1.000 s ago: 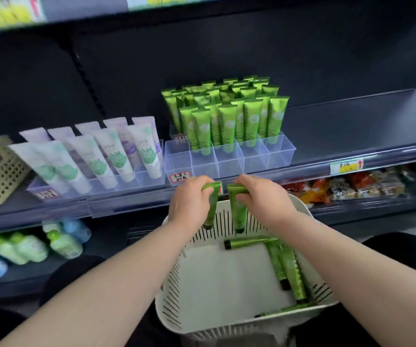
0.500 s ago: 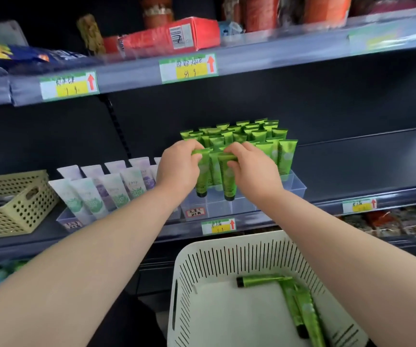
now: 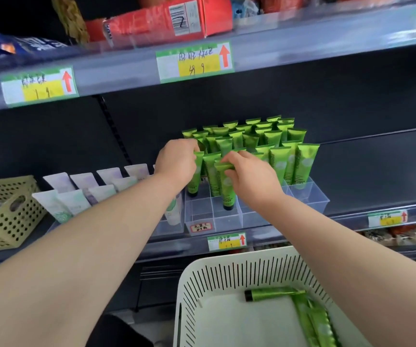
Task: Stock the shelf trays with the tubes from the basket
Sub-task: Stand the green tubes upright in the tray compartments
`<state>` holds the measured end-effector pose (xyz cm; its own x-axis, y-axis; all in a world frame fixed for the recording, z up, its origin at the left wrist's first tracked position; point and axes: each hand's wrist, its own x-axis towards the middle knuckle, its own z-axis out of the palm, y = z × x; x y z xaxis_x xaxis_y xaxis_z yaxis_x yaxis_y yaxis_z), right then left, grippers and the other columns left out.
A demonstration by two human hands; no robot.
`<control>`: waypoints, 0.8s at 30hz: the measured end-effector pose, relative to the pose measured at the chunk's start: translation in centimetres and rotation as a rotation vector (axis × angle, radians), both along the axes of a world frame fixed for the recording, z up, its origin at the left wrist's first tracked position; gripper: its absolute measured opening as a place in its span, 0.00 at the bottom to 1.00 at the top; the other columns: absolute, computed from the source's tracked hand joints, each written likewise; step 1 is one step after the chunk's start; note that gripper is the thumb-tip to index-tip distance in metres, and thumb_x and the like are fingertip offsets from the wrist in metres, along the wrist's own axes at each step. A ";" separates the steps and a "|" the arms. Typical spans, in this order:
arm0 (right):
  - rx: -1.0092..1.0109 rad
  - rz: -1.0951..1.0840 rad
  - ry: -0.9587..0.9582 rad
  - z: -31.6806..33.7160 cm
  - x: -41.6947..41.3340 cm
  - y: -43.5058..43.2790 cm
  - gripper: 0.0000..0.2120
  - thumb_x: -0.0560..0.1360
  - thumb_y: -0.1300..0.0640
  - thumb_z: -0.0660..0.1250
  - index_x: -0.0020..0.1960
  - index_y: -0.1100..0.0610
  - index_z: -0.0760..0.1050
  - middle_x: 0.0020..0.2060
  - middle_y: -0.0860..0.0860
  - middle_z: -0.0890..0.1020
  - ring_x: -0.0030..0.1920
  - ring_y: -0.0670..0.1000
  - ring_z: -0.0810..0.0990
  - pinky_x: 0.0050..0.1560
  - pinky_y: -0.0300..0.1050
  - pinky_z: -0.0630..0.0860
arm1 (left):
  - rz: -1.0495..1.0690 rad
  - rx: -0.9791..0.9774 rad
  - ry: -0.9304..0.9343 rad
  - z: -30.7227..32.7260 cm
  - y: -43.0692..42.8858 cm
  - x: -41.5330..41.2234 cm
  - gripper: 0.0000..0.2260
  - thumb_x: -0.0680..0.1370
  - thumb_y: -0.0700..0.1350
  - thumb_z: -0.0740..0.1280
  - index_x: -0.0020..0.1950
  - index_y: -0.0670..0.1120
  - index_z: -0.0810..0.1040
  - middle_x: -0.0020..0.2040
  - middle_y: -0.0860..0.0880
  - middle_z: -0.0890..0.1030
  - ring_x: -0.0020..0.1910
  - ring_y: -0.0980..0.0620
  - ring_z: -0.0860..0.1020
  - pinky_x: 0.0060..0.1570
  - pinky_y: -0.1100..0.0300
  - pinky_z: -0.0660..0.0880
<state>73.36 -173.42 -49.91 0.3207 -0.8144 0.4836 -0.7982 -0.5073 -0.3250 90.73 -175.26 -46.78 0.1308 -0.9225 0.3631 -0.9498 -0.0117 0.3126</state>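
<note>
1. Green plastic: the left tube (image 3: 194,181) and right tube (image 3: 227,189) hang upright, caps down, each pinched at its crimped top by the left hand (image 3: 177,162) and right hand (image 3: 249,176).
2. Straight beneath both caps are open front cells of the clear tray (image 3: 309,196). The right cap looks lower, so probably nearer seating.
3. Spare tubes (image 3: 272,294) lie in the white basket (image 3: 227,279) below.
4. The shelf tag (image 3: 194,61) seems to read "49 9". The red box (image 3: 162,20) shows "7". I can't read the tray label (image 3: 201,227).

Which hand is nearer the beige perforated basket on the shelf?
Left. The left hand, holding a green tube, is right of the beige basket; the right hand is farther right.
</note>
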 end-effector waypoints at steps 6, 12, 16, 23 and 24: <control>-0.033 0.015 -0.028 0.4 0.6 -0.6 0.12 0.79 0.58 0.61 0.61 0.55 0.72 0.50 0.51 0.75 0.41 0.56 0.77 0.38 0.51 0.76 | 0.031 0.097 -0.071 -1.1 -2.3 0.3 0.13 0.77 0.36 0.58 0.54 0.46 0.80 0.50 0.45 0.80 0.44 0.47 0.74 0.35 0.62 0.67; -0.055 0.019 -0.031 1.1 1.1 -0.8 0.13 0.79 0.58 0.60 0.63 0.56 0.71 0.51 0.52 0.75 0.44 0.56 0.77 0.39 0.47 0.69 | 0.032 0.074 0.001 -0.6 -2.0 0.1 0.10 0.76 0.35 0.57 0.46 0.51 0.69 0.44 0.48 0.71 0.37 0.48 0.68 0.35 0.57 0.66; -0.070 0.010 -0.032 1.8 2.1 -0.8 0.14 0.79 0.57 0.59 0.64 0.56 0.71 0.53 0.52 0.75 0.46 0.57 0.77 0.40 0.46 0.65 | 0.038 0.056 -0.042 0.0 -0.8 1.0 0.14 0.76 0.34 0.58 0.51 0.51 0.75 0.52 0.47 0.78 0.47 0.45 0.75 0.41 0.57 0.68; -0.107 -0.001 -0.012 2.7 4.4 -1.1 0.14 0.79 0.58 0.61 0.64 0.56 0.73 0.54 0.54 0.77 0.55 0.58 0.74 0.50 0.51 0.69 | -0.050 -0.042 -0.079 0.6 3.1 2.7 0.14 0.79 0.39 0.63 0.63 0.48 0.78 0.61 0.48 0.78 0.59 0.46 0.75 0.55 0.52 0.74; -0.102 -0.011 0.002 2.7 4.8 -1.3 0.14 0.79 0.58 0.61 0.64 0.55 0.72 0.55 0.54 0.77 0.57 0.58 0.73 0.52 0.52 0.69 | -0.053 -0.053 -0.079 0.6 3.6 2.9 0.14 0.79 0.40 0.62 0.63 0.48 0.78 0.60 0.48 0.78 0.59 0.46 0.75 0.55 0.52 0.73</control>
<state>78.13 -174.67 -47.21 0.3131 -0.7646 0.5634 -0.8044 -0.5288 -0.2707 93.66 -171.69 -46.17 0.0512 -0.9068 0.4184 -0.9703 0.0541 0.2359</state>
